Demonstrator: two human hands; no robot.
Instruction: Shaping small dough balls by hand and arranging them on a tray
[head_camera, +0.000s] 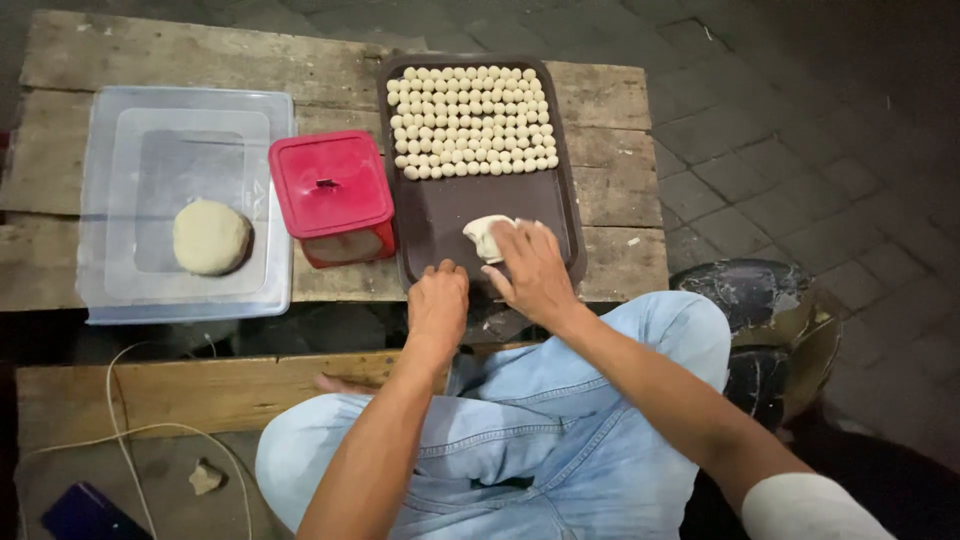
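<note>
A dark brown tray lies on a rough wooden table, its far half filled with several rows of small pale dough balls. My right hand rests on the tray's near part, fingers pressed on a lump of pale dough. My left hand sits at the tray's near rim with fingers curled, and nothing shows in it.
A red lidded container stands left of the tray. Further left, a clear plastic tub holds a round dough mound. A lower wooden plank, a white cord and a dark round stool are nearby.
</note>
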